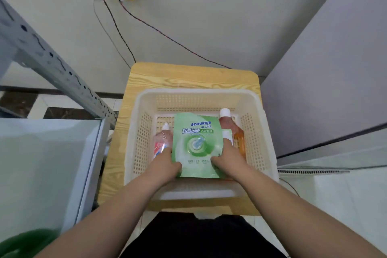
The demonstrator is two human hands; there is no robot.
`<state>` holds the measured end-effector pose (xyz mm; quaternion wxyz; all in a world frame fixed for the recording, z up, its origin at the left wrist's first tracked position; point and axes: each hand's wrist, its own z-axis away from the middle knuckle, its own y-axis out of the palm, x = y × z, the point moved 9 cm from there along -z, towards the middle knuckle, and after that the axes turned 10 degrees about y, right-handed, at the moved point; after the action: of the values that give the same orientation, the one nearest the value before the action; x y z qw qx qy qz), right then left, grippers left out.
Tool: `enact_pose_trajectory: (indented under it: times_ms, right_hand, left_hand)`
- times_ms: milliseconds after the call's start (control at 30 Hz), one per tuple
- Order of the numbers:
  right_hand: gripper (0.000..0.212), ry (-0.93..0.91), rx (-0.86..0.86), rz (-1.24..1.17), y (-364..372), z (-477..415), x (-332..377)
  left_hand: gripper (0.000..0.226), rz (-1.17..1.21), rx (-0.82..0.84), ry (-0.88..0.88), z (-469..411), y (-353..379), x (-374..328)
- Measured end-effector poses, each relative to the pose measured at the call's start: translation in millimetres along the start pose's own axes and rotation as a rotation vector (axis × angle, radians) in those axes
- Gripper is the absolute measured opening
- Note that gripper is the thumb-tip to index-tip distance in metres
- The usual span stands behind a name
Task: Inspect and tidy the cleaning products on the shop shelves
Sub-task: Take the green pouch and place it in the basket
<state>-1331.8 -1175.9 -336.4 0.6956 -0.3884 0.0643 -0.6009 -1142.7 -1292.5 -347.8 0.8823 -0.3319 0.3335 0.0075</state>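
Two bottles sit partly hidden in the basket [196, 95] on the table [188, 75]. A pink bottle [162, 141] is leftmost. The left hand [165, 165] has its grip curled on the green pouch [196, 144] held there, as does the right hand [228, 159]. An orange bottle [238, 138] stands behind.

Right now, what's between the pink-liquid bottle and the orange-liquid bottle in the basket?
A green Seaways detergent pouch, held by the left hand and right hand; seen in head view.

A light wood-grain table [188, 77] carries a white perforated basket [257, 142], bare wood showing along its far, left and near edges.
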Motion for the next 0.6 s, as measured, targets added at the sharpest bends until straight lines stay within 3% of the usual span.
enact_pose_trajectory:
  times_ms: [133,233,300,367,467,600]
  right_hand:
    - [0.087,-0.083,0.027,0.133,5.2,-9.5,0.5]
    - [0.075,-0.263,-0.071,0.461,9.9,-9.4,5.8]
    - [0.071,-0.394,-0.069,0.601,19.0,-8.3,8.7]
    - [0.08,-0.424,0.014,0.697,31.0,-13.1,0.1]
    - [0.068,-0.451,0.094,0.75,33.2,-19.7,-6.1]
    - [0.073,-0.537,0.179,0.742,27.7,-5.0,7.2]
  left_hand:
    - [0.053,-0.213,0.038,0.083,-14.9,-4.0,5.5]
    - [0.073,-0.511,-0.057,0.278,-18.4,-6.0,-9.1]
    - [0.072,-0.569,-0.031,0.437,-19.4,14.1,-23.9]
    - [0.065,-0.569,0.014,0.54,-19.2,38.3,-30.4]
    - [0.065,-0.546,0.109,0.508,-23.3,64.6,-20.0]
    - [0.083,-0.567,0.117,0.232,-5.7,50.1,-18.6]
